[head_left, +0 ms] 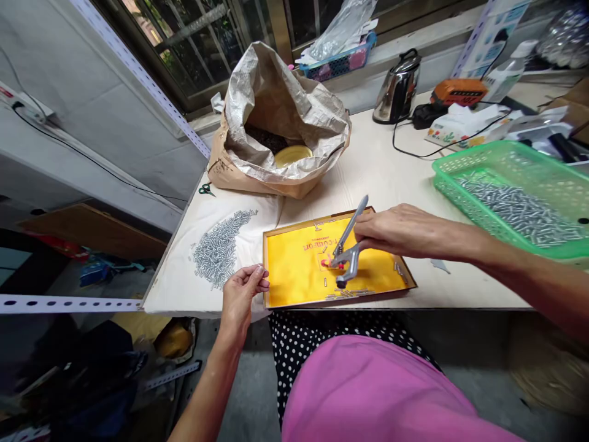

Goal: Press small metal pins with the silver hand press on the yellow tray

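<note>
While right hand [405,233] grips pliers [348,256], green basket [501,156] holds silver fasteners [519,212]

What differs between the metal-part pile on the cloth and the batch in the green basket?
The pile lies loose on the white cloth; the batch sits inside the green mesh basket. The pile is a compact heap; the batch is a longer, larger spread. Both are small silver parts.

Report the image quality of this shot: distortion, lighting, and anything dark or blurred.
In the head view, wide-angle distortion bends the perforated metal shelf upright near the frame's edge; the floor at lower left sinks into deep shadow; the right hand casts only a soft shadow on the yellow tray; no strong glare shows.
</note>
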A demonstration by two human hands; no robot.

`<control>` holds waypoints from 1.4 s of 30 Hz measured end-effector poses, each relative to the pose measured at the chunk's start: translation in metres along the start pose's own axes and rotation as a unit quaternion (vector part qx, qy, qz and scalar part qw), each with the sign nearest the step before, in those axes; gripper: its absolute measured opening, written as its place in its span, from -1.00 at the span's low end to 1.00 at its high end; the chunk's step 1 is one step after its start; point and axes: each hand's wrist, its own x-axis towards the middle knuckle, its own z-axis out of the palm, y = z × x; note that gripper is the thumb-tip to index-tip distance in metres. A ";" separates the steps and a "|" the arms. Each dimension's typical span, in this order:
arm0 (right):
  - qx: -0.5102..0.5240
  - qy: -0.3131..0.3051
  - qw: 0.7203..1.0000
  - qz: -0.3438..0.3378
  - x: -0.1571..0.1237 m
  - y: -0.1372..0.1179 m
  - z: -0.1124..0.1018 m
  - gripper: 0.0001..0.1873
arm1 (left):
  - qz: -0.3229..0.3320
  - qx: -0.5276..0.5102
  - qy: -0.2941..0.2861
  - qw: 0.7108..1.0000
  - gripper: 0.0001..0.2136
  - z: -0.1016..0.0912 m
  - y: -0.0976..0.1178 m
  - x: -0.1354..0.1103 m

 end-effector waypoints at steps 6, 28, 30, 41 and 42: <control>0.069 0.055 0.996 -0.002 0.018 -0.008 0.034 -0.69 | -0.001 0.007 -0.039 0.999 -0.52 0.024 -0.002 0.006; -0.029 0.076 0.997 0.016 0.023 -0.031 0.133 -0.81 | -0.029 0.219 -0.082 0.972 -0.65 0.046 -0.035 -0.001; -0.029 0.081 0.996 0.014 0.022 -0.030 0.134 -0.81 | -0.028 0.225 -0.087 0.970 -0.66 0.046 -0.037 0.001; -0.014 0.057 0.998 0.021 0.030 -0.026 0.137 -0.79 | -0.094 0.281 -0.180 0.938 -0.71 0.050 -0.035 0.023; -0.023 0.054 0.998 0.023 0.030 -0.027 0.136 -0.78 | -0.103 0.281 -0.190 0.935 -0.70 0.050 -0.033 0.025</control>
